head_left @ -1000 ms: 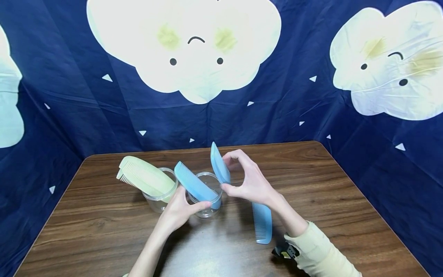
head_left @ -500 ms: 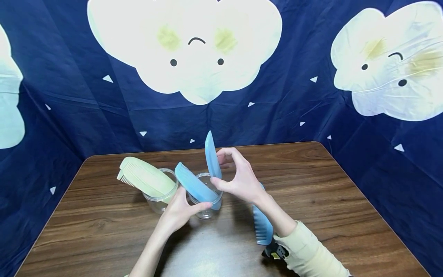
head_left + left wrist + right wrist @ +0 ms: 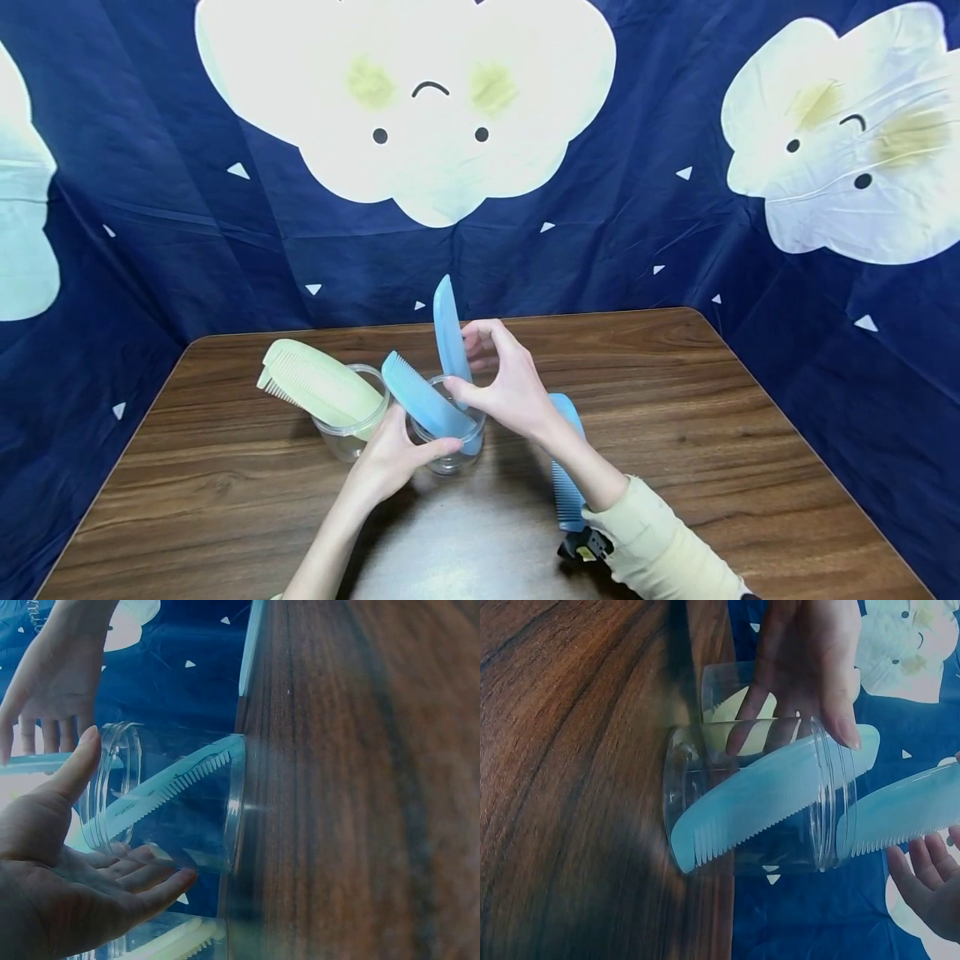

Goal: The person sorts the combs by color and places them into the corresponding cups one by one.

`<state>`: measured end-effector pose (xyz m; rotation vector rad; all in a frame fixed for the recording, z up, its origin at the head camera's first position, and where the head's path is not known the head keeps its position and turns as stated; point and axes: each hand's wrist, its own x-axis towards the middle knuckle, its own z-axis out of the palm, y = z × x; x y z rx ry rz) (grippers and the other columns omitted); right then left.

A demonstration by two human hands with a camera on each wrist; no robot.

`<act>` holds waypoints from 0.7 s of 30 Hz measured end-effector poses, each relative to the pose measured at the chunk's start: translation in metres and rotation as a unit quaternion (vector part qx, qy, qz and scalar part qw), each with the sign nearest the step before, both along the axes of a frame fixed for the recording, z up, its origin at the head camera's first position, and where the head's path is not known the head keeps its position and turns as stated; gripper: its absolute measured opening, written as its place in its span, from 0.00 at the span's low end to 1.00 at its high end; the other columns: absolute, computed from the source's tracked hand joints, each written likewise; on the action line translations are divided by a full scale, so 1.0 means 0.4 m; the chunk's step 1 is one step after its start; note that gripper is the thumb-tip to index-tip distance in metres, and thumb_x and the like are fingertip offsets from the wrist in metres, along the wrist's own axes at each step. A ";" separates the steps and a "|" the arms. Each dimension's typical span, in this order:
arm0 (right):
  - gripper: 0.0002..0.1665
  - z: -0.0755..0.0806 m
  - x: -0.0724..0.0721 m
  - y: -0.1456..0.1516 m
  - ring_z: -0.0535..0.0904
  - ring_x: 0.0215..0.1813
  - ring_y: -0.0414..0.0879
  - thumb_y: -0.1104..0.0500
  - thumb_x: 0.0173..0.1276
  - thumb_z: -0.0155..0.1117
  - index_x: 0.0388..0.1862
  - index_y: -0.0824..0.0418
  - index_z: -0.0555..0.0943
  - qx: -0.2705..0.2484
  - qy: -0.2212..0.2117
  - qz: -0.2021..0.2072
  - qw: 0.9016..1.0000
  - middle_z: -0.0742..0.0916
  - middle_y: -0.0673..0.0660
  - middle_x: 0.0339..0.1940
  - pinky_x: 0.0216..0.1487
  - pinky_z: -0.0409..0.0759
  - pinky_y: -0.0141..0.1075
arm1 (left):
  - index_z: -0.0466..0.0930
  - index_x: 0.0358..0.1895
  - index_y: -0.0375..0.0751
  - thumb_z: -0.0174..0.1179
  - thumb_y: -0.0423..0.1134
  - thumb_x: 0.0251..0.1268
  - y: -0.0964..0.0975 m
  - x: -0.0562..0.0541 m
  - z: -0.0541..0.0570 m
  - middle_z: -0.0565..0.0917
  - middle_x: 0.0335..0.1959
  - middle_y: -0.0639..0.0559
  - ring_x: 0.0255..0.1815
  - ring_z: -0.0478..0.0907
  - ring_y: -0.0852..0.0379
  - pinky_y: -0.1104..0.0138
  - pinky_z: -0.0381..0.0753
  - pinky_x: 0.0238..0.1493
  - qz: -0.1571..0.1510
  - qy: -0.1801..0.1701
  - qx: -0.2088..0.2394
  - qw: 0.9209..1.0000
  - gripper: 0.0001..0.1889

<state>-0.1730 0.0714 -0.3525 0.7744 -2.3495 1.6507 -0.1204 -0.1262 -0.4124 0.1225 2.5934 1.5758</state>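
Note:
My left hand (image 3: 390, 454) holds a clear plastic jar (image 3: 195, 847) round its side, the thumb at the rim and the fingers behind it. Inside that jar a blue comb (image 3: 423, 398) leans to the left, with its end against the bottom in the right wrist view. A second blue comb (image 3: 447, 321) is upright in the grip of my right hand (image 3: 513, 387), between thumb and fingers. Its lower end reaches just into the jar's mouth (image 3: 836, 802). A third blue comb (image 3: 567, 492) lies on the table, partly hidden under my right forearm.
Left of the held jar stands another clear jar (image 3: 341, 442) with light green combs (image 3: 318, 379) leaning out to the left. A small black object (image 3: 585, 546) is by the right sleeve. Blue cloth (image 3: 360, 258) with clouds hangs behind the wooden table (image 3: 187, 483).
My right hand has moved left and carried the blue comb over the jar, then lowered its end into the mouth. My left hand and the jar have stayed in place.

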 end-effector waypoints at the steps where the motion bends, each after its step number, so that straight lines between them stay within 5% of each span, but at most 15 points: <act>1: 0.32 -0.001 0.000 -0.002 0.85 0.49 0.44 0.57 0.57 0.78 0.59 0.52 0.75 0.001 -0.004 -0.001 1.000 0.84 0.53 0.48 0.54 0.87 0.40 | 0.69 0.70 0.53 0.79 0.57 0.52 0.000 0.000 0.000 0.83 0.61 0.54 0.67 0.77 0.54 0.51 0.74 0.70 0.000 -0.001 0.000 1.000 0.43; 21: 0.31 -0.056 0.005 -0.036 0.84 0.52 0.44 0.43 0.57 0.79 0.56 0.45 0.76 0.136 -0.023 -0.086 0.987 0.84 0.44 0.45 0.54 0.83 0.42 | 0.65 0.72 0.60 0.79 0.57 0.51 -0.003 0.002 0.001 0.77 0.70 0.57 0.74 0.71 0.53 0.48 0.65 0.77 -0.008 0.007 0.012 1.000 0.45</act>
